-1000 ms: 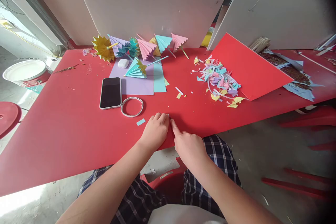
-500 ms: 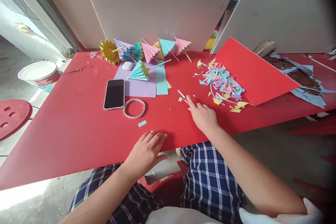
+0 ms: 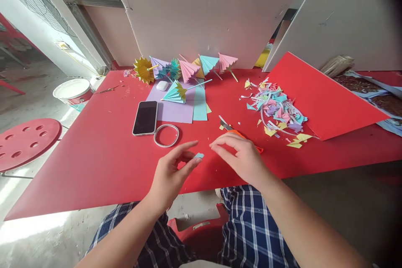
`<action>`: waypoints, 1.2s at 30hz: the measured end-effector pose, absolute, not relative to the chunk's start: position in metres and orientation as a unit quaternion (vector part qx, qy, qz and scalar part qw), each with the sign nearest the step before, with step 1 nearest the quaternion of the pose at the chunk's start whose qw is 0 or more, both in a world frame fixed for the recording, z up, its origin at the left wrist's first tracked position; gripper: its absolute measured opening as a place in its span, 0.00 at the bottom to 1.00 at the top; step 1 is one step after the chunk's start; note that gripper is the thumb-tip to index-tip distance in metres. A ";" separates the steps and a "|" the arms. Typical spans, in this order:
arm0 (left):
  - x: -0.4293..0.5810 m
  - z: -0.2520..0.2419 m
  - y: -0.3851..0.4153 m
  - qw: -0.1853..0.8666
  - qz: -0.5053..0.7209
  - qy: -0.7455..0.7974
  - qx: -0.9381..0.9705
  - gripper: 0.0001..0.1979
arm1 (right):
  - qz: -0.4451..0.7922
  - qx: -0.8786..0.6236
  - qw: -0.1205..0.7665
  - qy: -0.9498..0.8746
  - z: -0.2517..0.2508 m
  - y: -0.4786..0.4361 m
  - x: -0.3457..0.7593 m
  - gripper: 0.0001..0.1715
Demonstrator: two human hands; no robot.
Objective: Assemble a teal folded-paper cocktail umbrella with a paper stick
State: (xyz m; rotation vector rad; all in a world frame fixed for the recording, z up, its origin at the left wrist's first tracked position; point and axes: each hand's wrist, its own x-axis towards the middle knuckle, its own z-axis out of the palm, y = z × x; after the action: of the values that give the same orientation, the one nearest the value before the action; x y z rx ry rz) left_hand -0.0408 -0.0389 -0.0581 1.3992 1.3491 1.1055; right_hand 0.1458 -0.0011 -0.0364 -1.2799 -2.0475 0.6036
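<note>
My left hand hovers over the front edge of the red table, pinching a small light-blue paper scrap at its fingertips, index finger stretched out above. To its right, my right hand is closed over orange-handled scissors; the dark blade tip pokes out towards small scraps beyond. The two hands are close together, fingertips almost facing.
A phone and a metal ring lie left of the hands. Purple and blue sheets, several folded paper umbrellas, a scrap pile and a red board lie further back. A red stool and white bucket stand left.
My right hand reached out to the scraps and has come back holding the orange-handled scissors. My left hand has lifted off the table edge with the blue scrap. The view shifted right.
</note>
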 end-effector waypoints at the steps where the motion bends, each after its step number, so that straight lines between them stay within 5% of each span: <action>1: -0.040 -0.054 -0.036 0.435 0.458 0.536 0.560 0.19 | 0.274 -0.469 0.330 -0.772 -0.028 -0.005 0.140 0.08; 16: -0.041 -0.061 -0.035 0.423 0.471 0.510 0.582 0.21 | 0.383 -0.465 0.254 -0.757 -0.016 0.001 0.124 0.07; 24: -0.050 -0.065 -0.037 0.440 0.483 0.531 0.540 0.20 | 0.492 -0.480 0.288 -0.667 -0.033 0.002 0.118 0.12; 30: -0.093 -0.066 -0.033 0.288 0.554 0.648 0.438 0.22 | 0.236 -0.478 0.353 -0.769 -0.066 0.010 0.097 0.10; 36: -0.115 -0.073 -0.036 0.247 0.557 0.681 0.407 0.22 | -0.025 -0.365 0.234 -0.901 -0.099 0.027 0.063 0.18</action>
State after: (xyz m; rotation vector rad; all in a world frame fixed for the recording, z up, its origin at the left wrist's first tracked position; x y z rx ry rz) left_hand -0.1145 -0.0356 -0.0725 1.1099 1.8565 1.5186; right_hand 0.0625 0.0268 -0.0987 -1.0035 -2.4728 -0.0678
